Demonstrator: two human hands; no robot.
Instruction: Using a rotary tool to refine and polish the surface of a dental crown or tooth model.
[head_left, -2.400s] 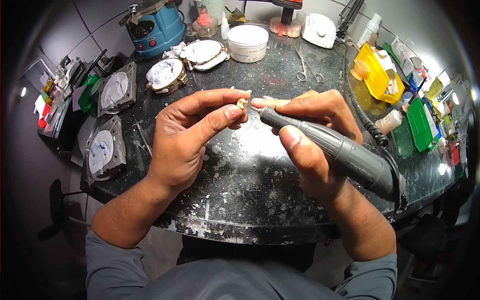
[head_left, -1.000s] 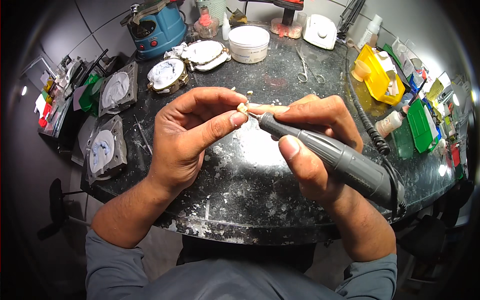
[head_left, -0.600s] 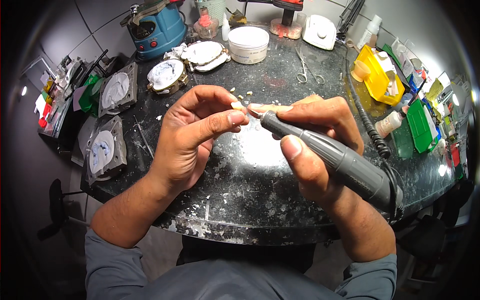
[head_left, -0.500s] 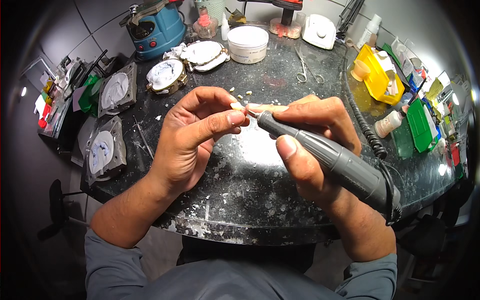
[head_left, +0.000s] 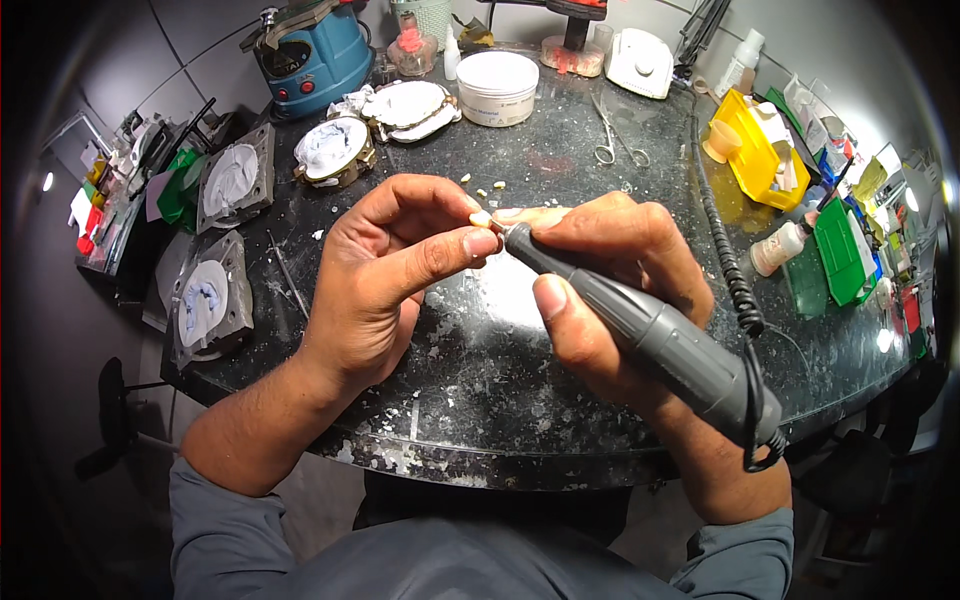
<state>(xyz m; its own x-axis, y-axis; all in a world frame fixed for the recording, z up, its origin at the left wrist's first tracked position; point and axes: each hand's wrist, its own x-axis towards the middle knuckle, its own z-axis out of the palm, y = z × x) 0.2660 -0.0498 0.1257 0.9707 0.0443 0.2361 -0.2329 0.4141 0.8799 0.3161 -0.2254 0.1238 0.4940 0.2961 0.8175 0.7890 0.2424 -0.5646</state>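
Between the thumb and fingertips of my left hand [head_left: 365, 275] is pinched a small cream-coloured artificial tooth [head_left: 482, 218]. My right hand [head_left: 630, 245] grips a dark grey rotary handpiece [head_left: 665, 340] much like a pen, its body sloping down to the right. The handpiece's tip meets or nearly meets the tooth; fingers partly hide the spot, so contact is unclear. Just beyond my left fingertips, a few more small artificial teeth [head_left: 482, 192] lie on the black, white-flecked bench [head_left: 480, 400].
Metal flasks with white plaster [head_left: 213, 300] stand at left, and more plaster-filled ones [head_left: 333, 150] farther back. A white tub [head_left: 497, 92], scissors [head_left: 607, 140] and a blue machine [head_left: 310, 65] sit behind. A coiled cord [head_left: 735, 280], yellow bin [head_left: 755, 150] and bottle [head_left: 780, 248] are right.
The handpiece and my right hand have shifted slightly left, its rear end tilting lower and nearer. The tooth shows more plainly between my left fingertips, which stay almost in place.
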